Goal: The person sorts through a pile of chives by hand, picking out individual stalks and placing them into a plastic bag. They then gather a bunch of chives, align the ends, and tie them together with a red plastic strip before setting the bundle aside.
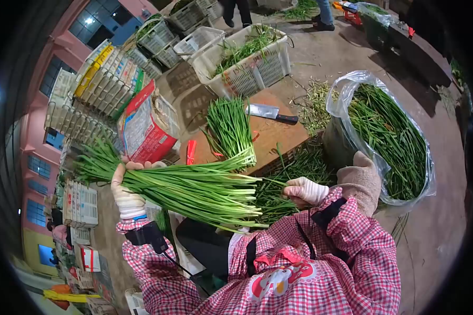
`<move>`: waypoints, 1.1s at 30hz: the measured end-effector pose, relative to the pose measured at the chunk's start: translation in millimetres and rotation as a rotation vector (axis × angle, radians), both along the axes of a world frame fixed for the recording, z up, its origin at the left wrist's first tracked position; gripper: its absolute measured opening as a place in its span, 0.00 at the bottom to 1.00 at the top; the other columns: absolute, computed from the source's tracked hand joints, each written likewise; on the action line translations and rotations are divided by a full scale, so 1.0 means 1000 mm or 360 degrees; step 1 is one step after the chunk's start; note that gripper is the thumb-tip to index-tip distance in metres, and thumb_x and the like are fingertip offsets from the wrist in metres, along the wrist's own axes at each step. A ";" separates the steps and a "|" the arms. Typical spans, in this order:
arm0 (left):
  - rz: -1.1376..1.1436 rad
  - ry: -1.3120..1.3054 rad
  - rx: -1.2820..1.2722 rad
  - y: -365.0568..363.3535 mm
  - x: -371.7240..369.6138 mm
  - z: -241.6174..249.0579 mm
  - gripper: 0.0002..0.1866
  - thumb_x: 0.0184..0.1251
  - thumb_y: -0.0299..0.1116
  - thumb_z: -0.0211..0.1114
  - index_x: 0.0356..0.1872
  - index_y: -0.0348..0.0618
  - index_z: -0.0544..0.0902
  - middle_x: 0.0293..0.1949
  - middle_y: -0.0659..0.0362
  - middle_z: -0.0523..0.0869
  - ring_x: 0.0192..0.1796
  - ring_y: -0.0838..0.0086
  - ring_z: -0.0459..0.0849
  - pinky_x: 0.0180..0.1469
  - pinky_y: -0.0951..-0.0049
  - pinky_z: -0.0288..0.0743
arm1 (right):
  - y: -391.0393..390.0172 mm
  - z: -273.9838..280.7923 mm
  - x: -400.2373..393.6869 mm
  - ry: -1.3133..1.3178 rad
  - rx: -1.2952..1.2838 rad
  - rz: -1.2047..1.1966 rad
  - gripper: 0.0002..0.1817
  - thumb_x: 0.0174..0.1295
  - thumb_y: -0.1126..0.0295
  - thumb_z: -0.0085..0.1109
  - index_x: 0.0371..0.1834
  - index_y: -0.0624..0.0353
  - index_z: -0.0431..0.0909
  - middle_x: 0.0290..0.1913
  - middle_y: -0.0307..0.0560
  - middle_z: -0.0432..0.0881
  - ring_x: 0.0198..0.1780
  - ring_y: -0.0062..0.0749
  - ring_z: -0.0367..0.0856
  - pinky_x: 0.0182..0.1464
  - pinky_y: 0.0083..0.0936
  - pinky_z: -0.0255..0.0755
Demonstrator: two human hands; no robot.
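Note:
A long, thick bunch of garlic chives (pixel 194 184) lies across my left hand (pixel 125 193), whose gloved fingers are wrapped round its leafy end. The pale cut ends point right, toward my right hand (pixel 306 192). That hand, in a light glove, is closed in a pinch on a thin chive stalk (pixel 272 181). Beyond the held bunch, a second bunch of chives (pixel 228 126) rests on a brown board (pixel 278 144). A cleaver (pixel 265 111) with a black handle lies beside it. Red ties (pixel 191 152) sit at the board's left edge.
At right stands a container lined with a clear plastic bag (pixel 347 113), full of loose greens. Loose chive leaves (pixel 299 168) lie below the board. Ahead are a white crate (pixel 252 73) and a red-and-white sack (pixel 150 126). Other people's legs (pixel 325 13) show at the top.

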State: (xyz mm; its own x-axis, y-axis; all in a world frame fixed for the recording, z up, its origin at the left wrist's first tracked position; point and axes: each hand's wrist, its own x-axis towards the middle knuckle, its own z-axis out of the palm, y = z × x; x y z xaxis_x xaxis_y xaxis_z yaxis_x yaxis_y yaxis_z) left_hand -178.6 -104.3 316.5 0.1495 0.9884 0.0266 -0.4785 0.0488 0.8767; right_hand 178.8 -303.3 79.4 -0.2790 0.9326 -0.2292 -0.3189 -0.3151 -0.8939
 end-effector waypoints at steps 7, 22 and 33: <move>0.0055 -0.0026 0.0268 0.036 -0.072 -0.021 0.13 0.70 0.41 0.59 0.48 0.45 0.79 0.32 0.60 0.86 0.39 0.67 0.83 0.61 0.52 0.72 | -0.007 -0.014 0.031 -0.2289 0.0290 0.0593 0.23 0.59 0.52 0.63 0.51 0.56 0.79 0.27 0.48 0.83 0.32 0.42 0.84 0.35 0.38 0.76; -0.0166 -0.0326 0.0221 0.011 -0.039 -0.019 0.13 0.68 0.38 0.61 0.48 0.44 0.80 0.34 0.62 0.84 0.42 0.69 0.80 0.65 0.52 0.67 | 0.055 0.092 -0.093 -0.1168 0.0996 -0.0242 0.13 0.60 0.60 0.63 0.42 0.55 0.80 0.28 0.48 0.81 0.30 0.37 0.82 0.35 0.30 0.76; 0.0077 -0.0386 0.0303 0.017 -0.069 -0.031 0.14 0.66 0.39 0.61 0.51 0.48 0.79 0.34 0.63 0.83 0.41 0.69 0.82 0.61 0.52 0.71 | -0.003 0.054 0.014 -0.2611 0.0408 0.0767 0.16 0.54 0.56 0.63 0.45 0.46 0.83 0.27 0.50 0.84 0.31 0.46 0.84 0.36 0.39 0.77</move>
